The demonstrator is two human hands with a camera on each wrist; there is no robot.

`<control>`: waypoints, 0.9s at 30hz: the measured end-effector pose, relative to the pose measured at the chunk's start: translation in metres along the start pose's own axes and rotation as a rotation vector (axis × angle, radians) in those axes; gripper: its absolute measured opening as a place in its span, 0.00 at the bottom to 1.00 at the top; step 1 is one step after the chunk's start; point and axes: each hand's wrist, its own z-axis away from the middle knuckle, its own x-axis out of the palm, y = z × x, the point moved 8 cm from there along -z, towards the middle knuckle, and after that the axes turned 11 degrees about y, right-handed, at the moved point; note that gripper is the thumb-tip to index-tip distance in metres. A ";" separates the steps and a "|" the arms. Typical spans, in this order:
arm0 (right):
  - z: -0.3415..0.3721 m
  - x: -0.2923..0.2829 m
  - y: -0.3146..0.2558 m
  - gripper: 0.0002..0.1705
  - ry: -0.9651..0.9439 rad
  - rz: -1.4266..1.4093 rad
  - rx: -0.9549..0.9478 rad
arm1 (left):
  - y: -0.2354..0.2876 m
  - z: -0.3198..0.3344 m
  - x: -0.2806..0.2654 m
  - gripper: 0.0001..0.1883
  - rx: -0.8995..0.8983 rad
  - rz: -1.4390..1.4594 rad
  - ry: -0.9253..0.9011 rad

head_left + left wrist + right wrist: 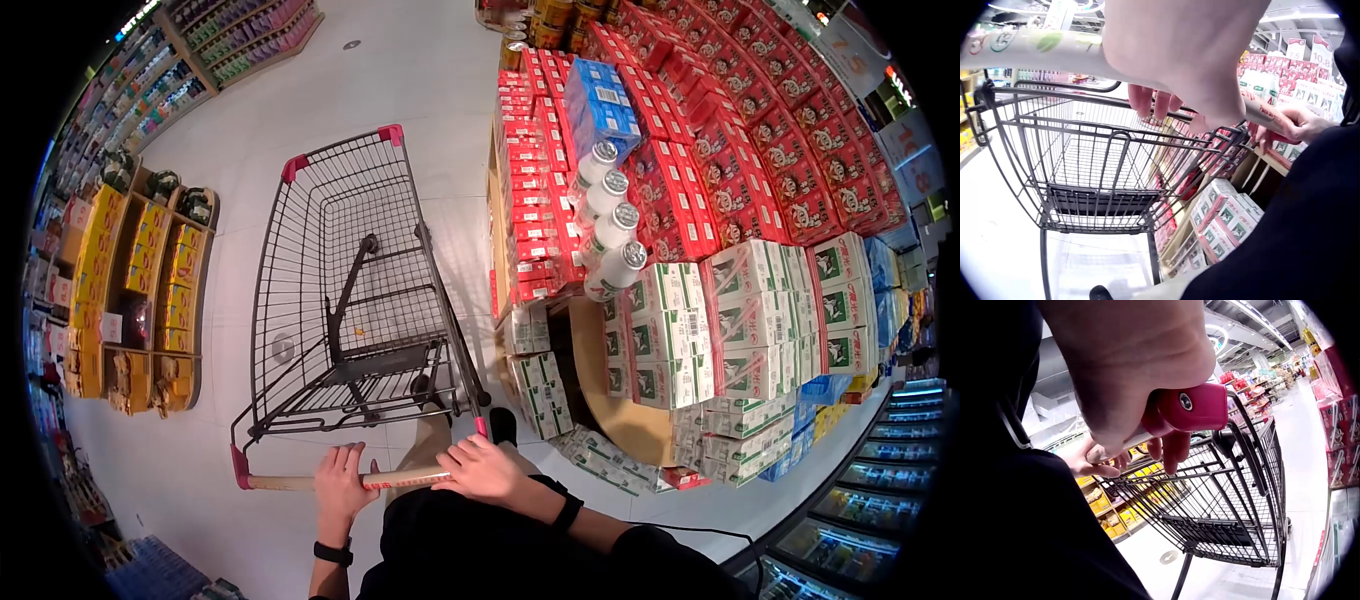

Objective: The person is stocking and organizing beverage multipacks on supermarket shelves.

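Holding the handle [408,479] of a shopping cart [375,270] with both hands. With the left hand [343,478], curling loosely over the bar, a bit in from its left end, letting the fingers [1163,105] hang down on the far side. With the right hand [485,467], gripping the bar close to its pink end cap [1204,412], with fingers bent around it too. Leaving a short bit of bar between the two hands, with red writing [425,477] on it. Wearing a black band [332,552] on the left wrist and another black band [567,512] on the right.

Can see the cart straight in front of the hands, reaching far ahead. Can see big stacks of red boxes [690,200] ahead and to the right of the right hand, by a blue pack [603,112] and a row of white bottles [610,235] with silver tops. Closer to the right hand, can see white and green boxes [745,320]. Well out to the left of the left hand, can see yellow boxes [147,252] on a low shelf [205,275].
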 end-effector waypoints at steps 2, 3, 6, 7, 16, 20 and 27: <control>-0.030 -0.012 0.003 0.29 0.115 -0.056 0.043 | -0.017 -0.014 0.000 0.20 0.007 0.036 -0.052; -0.043 -0.012 0.005 0.29 0.115 -0.070 0.068 | -0.027 -0.020 0.003 0.20 0.015 0.055 -0.071; -0.079 -0.008 0.016 0.31 0.166 -0.075 0.102 | -0.053 -0.047 0.007 0.23 0.047 0.096 -0.081; -0.089 -0.001 0.021 0.31 0.128 -0.102 0.154 | -0.059 -0.059 0.006 0.24 0.045 0.103 -0.099; -0.170 0.023 0.069 0.31 0.243 0.015 0.213 | -0.123 -0.159 0.025 0.30 0.138 0.144 0.013; -0.209 0.024 0.098 0.29 0.272 0.024 0.217 | -0.140 -0.209 0.029 0.31 0.175 0.136 0.029; -0.283 0.029 0.168 0.21 0.337 -0.062 0.216 | -0.184 -0.315 0.053 0.14 0.057 0.140 0.012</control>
